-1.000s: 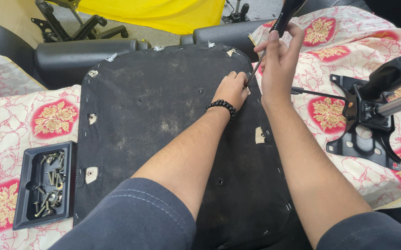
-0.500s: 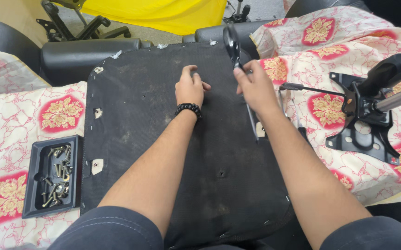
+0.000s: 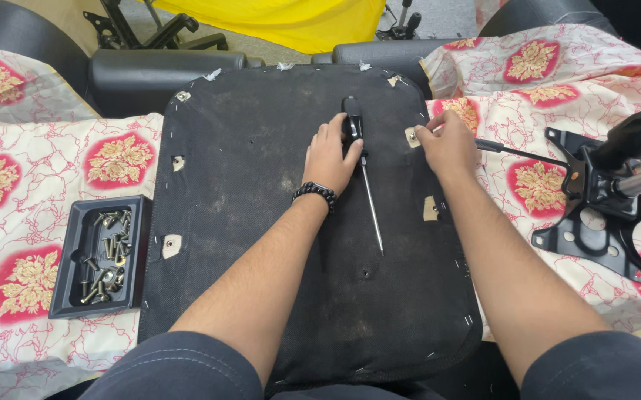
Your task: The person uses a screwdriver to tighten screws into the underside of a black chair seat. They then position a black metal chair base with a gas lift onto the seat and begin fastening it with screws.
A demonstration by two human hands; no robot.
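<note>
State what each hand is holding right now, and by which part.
The left hand grips the screwdriver by its black handle as it lies on the black seat base. The right hand holds nothing, fingertips at a mounting hole.

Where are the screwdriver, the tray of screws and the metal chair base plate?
screwdriver (image 3: 368,204): head view, on its thin metal shaft.
tray of screws (image 3: 65,255): head view, on the black tray's left wall.
metal chair base plate (image 3: 583,237): head view, on its flat black plate.
</note>
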